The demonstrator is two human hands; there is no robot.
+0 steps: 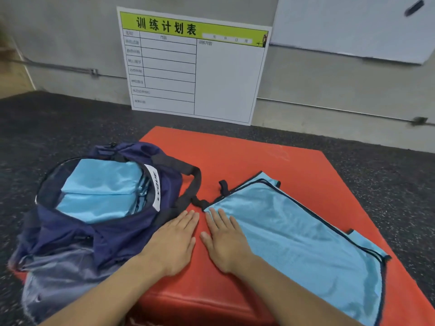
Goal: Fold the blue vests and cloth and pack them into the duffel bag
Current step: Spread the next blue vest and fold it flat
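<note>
A navy duffel bag (113, 241) lies open at the left of a red mat (247, 156). Folded light-blue vests (98, 191) fill its opening. A light-blue cloth with dark edging (306, 243) lies spread flat on the mat's right half. My left hand (174, 241) rests flat on the mat, fingers straight, beside the bag's side and its black strap (190, 184). My right hand (226, 238) lies flat too, its fingers on the near-left corner of the cloth. Neither hand holds anything.
A white training-plan board with a green header (195, 67) leans on the grey wall behind the mat. A whiteboard (353, 27) hangs at the upper right. Dark speckled floor (58, 123) surrounds the mat.
</note>
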